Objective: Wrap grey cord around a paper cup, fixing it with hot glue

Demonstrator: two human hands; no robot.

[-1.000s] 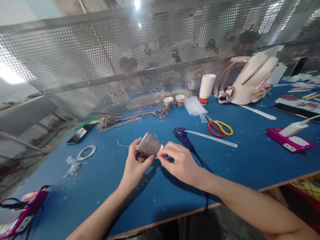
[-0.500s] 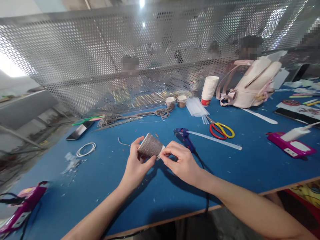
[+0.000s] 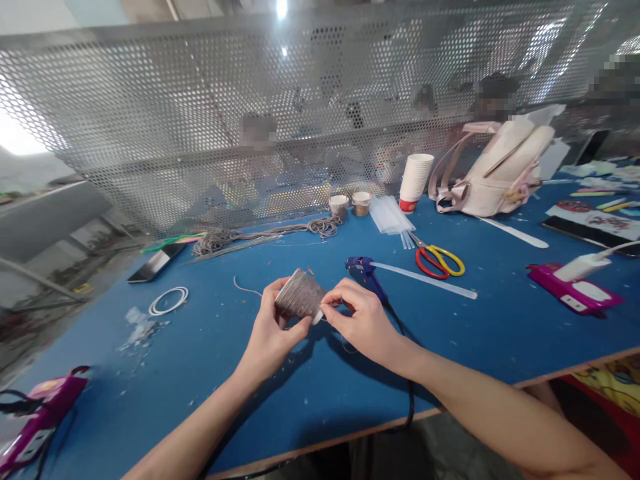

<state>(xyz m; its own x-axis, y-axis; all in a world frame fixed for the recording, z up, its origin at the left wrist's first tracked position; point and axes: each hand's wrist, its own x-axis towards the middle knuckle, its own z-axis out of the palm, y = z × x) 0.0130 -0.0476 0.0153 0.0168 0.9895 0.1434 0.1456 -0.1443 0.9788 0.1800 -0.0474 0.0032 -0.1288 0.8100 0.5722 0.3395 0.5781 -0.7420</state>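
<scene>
A paper cup (image 3: 301,295) wound with grey cord lies tilted in my left hand (image 3: 275,327), whose fingers and thumb grip it from the left and below. My right hand (image 3: 363,319) pinches the grey cord at the cup's right end, where a strip of white still shows. A loose cord end (image 3: 245,288) trails on the table left of the cup. Just beyond my right hand, a blue glue gun (image 3: 367,273) lies with a long clear glue stick (image 3: 425,280) in it.
Scissors (image 3: 440,260) with red and yellow handles lie right of the glue gun. Farther back are two cord-wrapped cups (image 3: 339,207), stacked paper cups (image 3: 417,181), grey cord bundles (image 3: 217,242) and a pink backpack (image 3: 500,170). Purple power strips (image 3: 575,290) sit at both sides.
The cup has turned slightly in my left hand. My right hand stays at its right end, and a loop of cord now shows below that hand. The view has shifted a little.
</scene>
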